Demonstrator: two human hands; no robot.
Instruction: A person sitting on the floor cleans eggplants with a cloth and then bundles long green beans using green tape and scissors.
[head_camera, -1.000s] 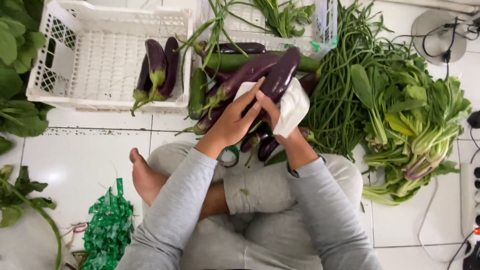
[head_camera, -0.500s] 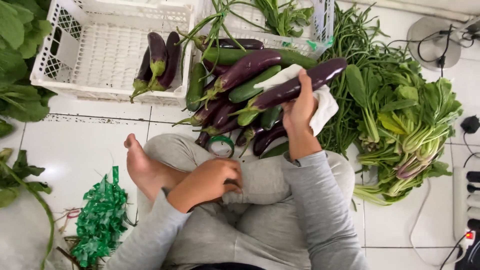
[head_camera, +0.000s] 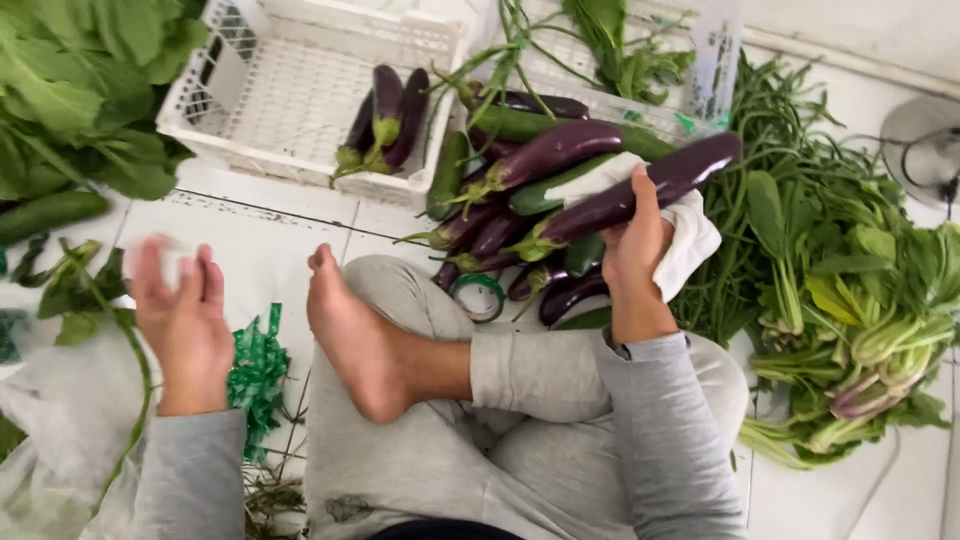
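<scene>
My right hand (head_camera: 640, 255) grips a long purple eggplant (head_camera: 650, 185) together with a white cloth (head_camera: 692, 245), just above a pile of eggplants and cucumbers (head_camera: 500, 225) in front of my crossed legs. My left hand (head_camera: 180, 320) is out to the left above the tiled floor, back towards me and fingers up. A blurred whitish thing (head_camera: 165, 258) shows at its fingertips. I cannot tell whether it is held. A white plastic crate (head_camera: 290, 90) at the back holds three eggplants (head_camera: 390, 115).
Leafy greens (head_camera: 860, 300) and long beans (head_camera: 780, 130) lie at the right, more greens (head_camera: 70, 90) and a cucumber (head_camera: 50, 212) at the left. A tape roll (head_camera: 478, 297) sits by my knee. Green plastic ties (head_camera: 255, 365) and a clear bag (head_camera: 60, 420) lie at lower left.
My left hand let go of the eggplant and swung from my lap out to the left. My right hand kept the eggplant and cloth, holding them over the pile.
</scene>
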